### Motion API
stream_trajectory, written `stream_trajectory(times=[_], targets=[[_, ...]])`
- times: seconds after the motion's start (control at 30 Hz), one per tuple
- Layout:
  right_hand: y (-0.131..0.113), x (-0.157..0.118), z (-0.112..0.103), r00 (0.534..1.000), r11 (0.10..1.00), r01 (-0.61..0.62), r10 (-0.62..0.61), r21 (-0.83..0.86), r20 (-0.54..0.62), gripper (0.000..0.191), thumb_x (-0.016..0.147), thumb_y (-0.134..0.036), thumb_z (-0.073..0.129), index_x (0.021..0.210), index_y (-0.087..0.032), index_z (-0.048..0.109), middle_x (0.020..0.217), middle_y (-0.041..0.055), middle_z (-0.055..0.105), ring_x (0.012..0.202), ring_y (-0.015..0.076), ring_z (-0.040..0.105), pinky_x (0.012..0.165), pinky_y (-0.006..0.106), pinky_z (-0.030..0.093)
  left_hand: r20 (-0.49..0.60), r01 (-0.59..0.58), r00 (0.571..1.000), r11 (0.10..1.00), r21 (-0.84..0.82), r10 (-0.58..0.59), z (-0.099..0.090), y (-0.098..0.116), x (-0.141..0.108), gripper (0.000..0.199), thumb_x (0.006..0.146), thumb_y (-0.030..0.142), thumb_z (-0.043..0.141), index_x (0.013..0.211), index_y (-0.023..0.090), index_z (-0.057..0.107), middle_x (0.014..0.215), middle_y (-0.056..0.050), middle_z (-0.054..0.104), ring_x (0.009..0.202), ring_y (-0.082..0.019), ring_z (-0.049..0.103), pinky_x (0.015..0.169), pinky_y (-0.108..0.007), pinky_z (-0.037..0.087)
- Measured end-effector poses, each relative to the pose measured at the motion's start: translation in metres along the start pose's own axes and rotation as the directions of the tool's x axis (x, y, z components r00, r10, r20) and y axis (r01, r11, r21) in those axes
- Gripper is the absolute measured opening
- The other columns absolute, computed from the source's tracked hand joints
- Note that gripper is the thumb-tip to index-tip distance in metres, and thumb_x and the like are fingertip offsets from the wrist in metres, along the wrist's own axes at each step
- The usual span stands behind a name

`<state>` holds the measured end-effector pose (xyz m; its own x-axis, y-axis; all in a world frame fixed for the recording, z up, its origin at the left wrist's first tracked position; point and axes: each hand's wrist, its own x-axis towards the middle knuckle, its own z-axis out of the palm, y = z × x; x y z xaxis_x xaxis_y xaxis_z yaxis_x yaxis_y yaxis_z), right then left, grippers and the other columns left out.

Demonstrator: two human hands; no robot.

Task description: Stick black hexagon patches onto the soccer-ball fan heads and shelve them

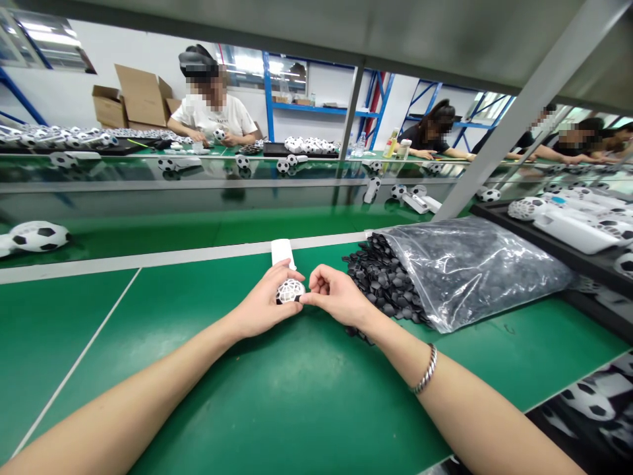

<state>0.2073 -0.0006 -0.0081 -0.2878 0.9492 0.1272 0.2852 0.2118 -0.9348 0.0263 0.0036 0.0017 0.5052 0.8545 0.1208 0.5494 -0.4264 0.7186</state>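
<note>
My left hand [264, 300] is closed around a white lattice ball [290, 290] with a soccer-ball pattern. A few black patches show along the ball's lower edge; the upper openings look white. Just beyond it, a flat white handle-like part [282, 253] lies on the green table and seems joined to the ball, though my fingers cover the join. My right hand [336, 293] is pinched at the ball's right side, its thumb tip by a black patch. Whatever sits between those fingertips is too small to make out.
Right of my hands, small black pieces [380, 277] spill from a clear plastic bag [484, 264]. A black tray [494, 214] of white ball parts stands far right. Beyond the pale table edge, a green belt [198, 221] carries soccer-ball items. Co-workers [215, 109] sit across.
</note>
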Motion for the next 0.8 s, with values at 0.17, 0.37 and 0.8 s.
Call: stream_trajectory(times=[0.17, 0.37, 0.8], targets=[[0.002, 0.001, 0.002, 0.999, 0.999, -0.007, 0.005, -0.051, -0.043, 0.031, 0.062, -0.034, 0.071, 0.067, -0.019, 0.044, 0.061, -0.0065, 0.044, 0.055, 0.0074, 0.038, 0.049, 0.020, 0.032, 0.018, -0.039, 0.999, 0.999, 0.018, 0.039, -0.001, 0.000, -0.002, 0.038, 0.072, 0.025, 0.056, 0.109, 0.022, 0.048, 0.140, -0.009, 0.028, 0.133, -0.025, 0.020, 0.107, -0.044, 0.021], [-0.009, -0.002, -0.022, 0.984, 0.921, -0.011, 0.079, -0.390, 0.157, 0.024, 0.060, -0.028, 0.074, 0.068, -0.019, 0.052, 0.064, -0.0042, 0.052, 0.059, 0.0102, 0.046, 0.053, 0.021, 0.035, 0.012, -0.093, 0.996, 0.993, 0.071, 0.093, -0.001, -0.002, -0.001, 0.041, 0.069, 0.027, 0.059, 0.109, 0.024, 0.049, 0.129, -0.007, 0.038, 0.130, -0.027, 0.023, 0.107, -0.043, 0.023], [-0.012, -0.005, -0.035, 0.958, 0.773, -0.005, 0.186, -0.634, 0.219, 0.013, 0.066, -0.013, 0.067, 0.075, -0.018, 0.059, 0.073, -0.0015, 0.061, 0.065, 0.0107, 0.054, 0.057, 0.020, 0.037, 0.109, -0.024, 0.994, 1.000, -0.015, 0.025, -0.013, 0.004, -0.006, 0.048, 0.066, 0.025, 0.062, 0.113, 0.029, 0.051, 0.113, -0.003, 0.041, 0.107, -0.024, 0.045, 0.097, -0.041, 0.036]])
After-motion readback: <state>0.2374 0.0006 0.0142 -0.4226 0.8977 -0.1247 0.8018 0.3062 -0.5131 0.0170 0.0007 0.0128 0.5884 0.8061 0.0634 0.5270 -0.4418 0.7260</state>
